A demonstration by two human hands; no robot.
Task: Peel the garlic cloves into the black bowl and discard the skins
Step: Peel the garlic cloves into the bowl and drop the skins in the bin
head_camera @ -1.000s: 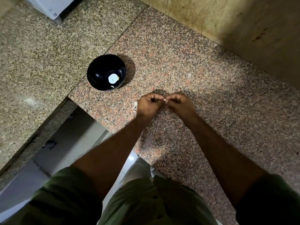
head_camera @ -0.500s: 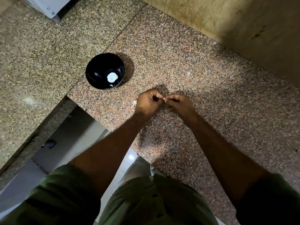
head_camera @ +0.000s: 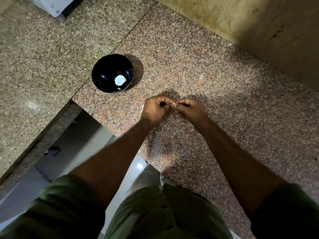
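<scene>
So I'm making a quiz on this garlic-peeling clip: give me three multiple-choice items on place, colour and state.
1. Where does the bowl stand relative to the hands?
A. Ahead and to the person's left
B. To their right
C. Under them

2. What colour is the bowl?
A. White
B. Black
C. Red

3. What are the hands doing?
A. Lying flat on the counter
B. Lifting the bowl
C. Pinching a small pale piece between them

Answers: 1 A, the black bowl stands on the granite counter up and left of the left hand and right hand. 2 B, its wall is glossy black. 3 C, both hands' fingertips meet on the garlic clove.
</scene>
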